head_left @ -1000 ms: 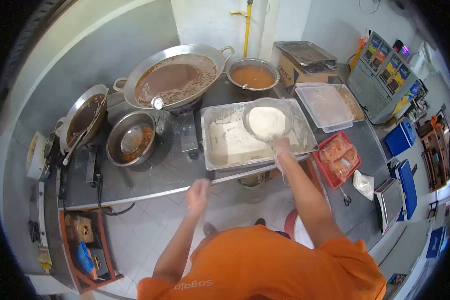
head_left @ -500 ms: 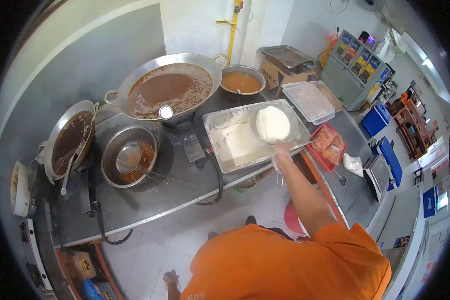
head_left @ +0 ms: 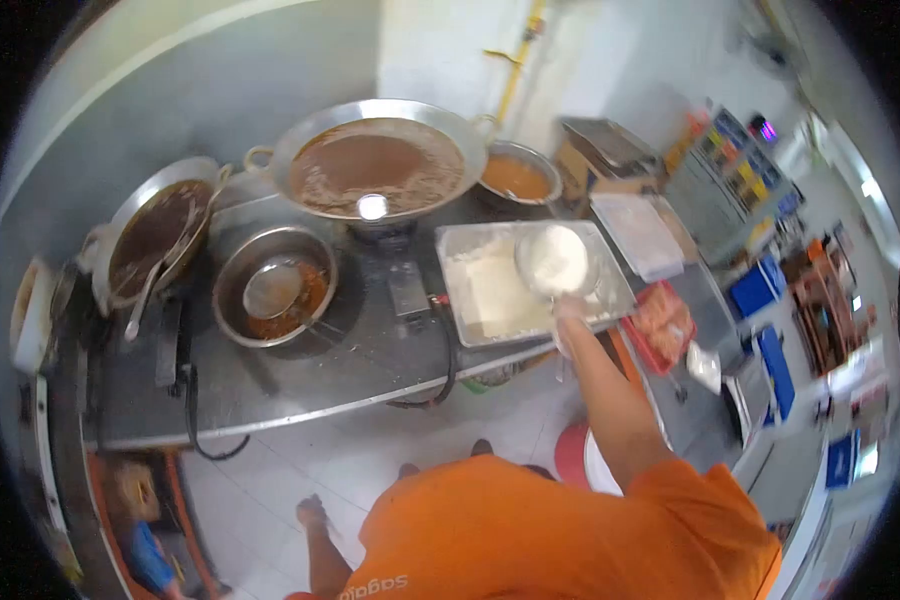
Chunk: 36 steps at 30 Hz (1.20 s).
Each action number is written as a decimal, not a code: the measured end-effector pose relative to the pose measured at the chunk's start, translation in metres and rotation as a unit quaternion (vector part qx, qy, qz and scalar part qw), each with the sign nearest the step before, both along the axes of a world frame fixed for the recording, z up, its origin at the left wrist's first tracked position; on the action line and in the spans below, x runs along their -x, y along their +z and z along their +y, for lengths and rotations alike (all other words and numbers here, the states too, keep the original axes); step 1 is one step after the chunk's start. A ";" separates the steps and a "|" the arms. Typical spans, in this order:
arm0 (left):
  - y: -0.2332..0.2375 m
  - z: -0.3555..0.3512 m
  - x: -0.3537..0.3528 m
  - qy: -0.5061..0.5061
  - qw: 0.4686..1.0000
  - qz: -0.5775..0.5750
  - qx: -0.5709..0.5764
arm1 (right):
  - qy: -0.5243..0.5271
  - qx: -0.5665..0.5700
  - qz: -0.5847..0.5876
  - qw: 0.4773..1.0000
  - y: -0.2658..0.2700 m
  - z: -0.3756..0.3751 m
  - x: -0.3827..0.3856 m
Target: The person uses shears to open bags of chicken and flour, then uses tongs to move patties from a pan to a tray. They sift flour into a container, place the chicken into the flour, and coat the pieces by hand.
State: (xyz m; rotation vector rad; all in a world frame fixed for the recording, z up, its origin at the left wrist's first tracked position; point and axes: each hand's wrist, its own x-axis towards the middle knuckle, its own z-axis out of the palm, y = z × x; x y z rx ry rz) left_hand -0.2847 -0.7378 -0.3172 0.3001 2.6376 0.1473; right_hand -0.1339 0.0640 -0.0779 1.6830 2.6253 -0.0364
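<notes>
My right hand [head_left: 570, 308] is closed around the handle of a round strainer [head_left: 556, 260] heaped with white powder. The strainer sits over the right part of a rectangular metal tray [head_left: 450, 240], where more white powder [head_left: 490, 295] lies spread. A clear covering, perhaps a plastic glove, shows at the wrist. My left hand [head_left: 312, 512] hangs low over the floor, away from the table. Its fingers look loosely apart, though small and blurred, and nothing shows in it.
A large pan of brown liquid [head_left: 380, 160] stands behind the tray, beside a bowl of orange liquid [head_left: 518, 178]. At left are another wok [head_left: 160, 240] and a pot [head_left: 232, 320] holding a second strainer. A red basket of raw meat [head_left: 660, 325] stands right of the tray.
The view has turned, so the table contents appear shifted to the right. My right hand still grips the strainer over the tray. My left hand appears higher and farther left in view.
</notes>
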 end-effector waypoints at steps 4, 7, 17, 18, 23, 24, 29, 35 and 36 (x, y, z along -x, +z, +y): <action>-0.028 -0.003 -0.001 0.128 0.988 0.086 -0.013 | -0.090 0.158 0.227 0.957 0.060 -0.023 -0.016; 0.025 0.001 -0.021 0.481 0.827 -0.086 -0.278 | -0.135 0.084 0.212 0.964 0.049 -0.027 -0.005; 0.113 -0.006 -0.071 0.568 0.695 -0.247 -0.365 | -0.011 0.030 0.148 0.988 0.009 0.016 -0.014; 0.123 -0.005 -0.075 0.534 0.710 -0.276 -0.367 | -0.013 0.094 0.173 0.980 0.027 0.005 -0.012; 0.037 -0.047 -0.083 0.278 0.877 -0.277 -0.279 | -0.079 0.082 0.320 0.940 0.029 -0.021 -0.002; 0.046 -0.046 -0.078 0.273 0.881 -0.250 -0.295 | -0.096 0.109 0.325 0.934 0.024 -0.020 0.001; 0.062 -0.011 -0.059 0.489 0.721 -0.194 -0.451 | -0.133 0.012 0.245 0.960 -0.055 0.040 0.004; 0.106 0.105 -0.002 0.375 0.697 -0.138 -0.596 | -0.143 0.131 0.353 0.916 0.049 -0.050 -0.002; 0.139 0.138 0.000 0.391 0.648 -0.188 -0.626 | -0.152 0.124 0.355 0.914 0.046 -0.050 0.000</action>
